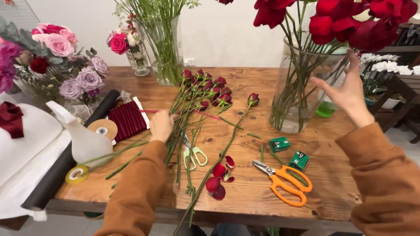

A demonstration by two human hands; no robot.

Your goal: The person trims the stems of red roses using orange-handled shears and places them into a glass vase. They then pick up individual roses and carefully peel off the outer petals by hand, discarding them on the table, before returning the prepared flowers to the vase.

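While the left hand point(161, 126) rests on the bunch of dark red roses point(205, 89) lying across the wooden table point(245, 188), its fingers are curled down onto the stems; whether they grip the stems or only press on them cannot be told from this view. The right hand point(345, 89) is raised with fingers spread, open beside the rim of the large glass vase point(297, 91), touching nothing that can be confirmed.

Progress, as judged from the layout: several bright red roses point(350, 19) already stand in the vase. The dark red bunch lies flat on the table, flower heads pointing away from the person, with one single rose point(253, 98) lying apart to its right. Loose petals point(218, 177) and cut stem pieces point(232, 123) lie near the front edge, which suggests that trimming has been done. The bunch on the table is not yet placed.

Surface: orange-handled scissors point(284, 181) lie at front right, a pale green pair point(194, 155) under the stems, and two small green boxes point(288, 150) between them. At left are a dark red ribbon spool point(127, 120), a tape roll point(77, 175), a black paper roll point(61, 168) and white wrapping sheets point(26, 140).

Room: a white wall stands behind the table. A tall vase of green stems point(164, 48), a small mixed bouquet point(127, 43) and a pink and lilac arrangement point(65, 65) occupy the far side.
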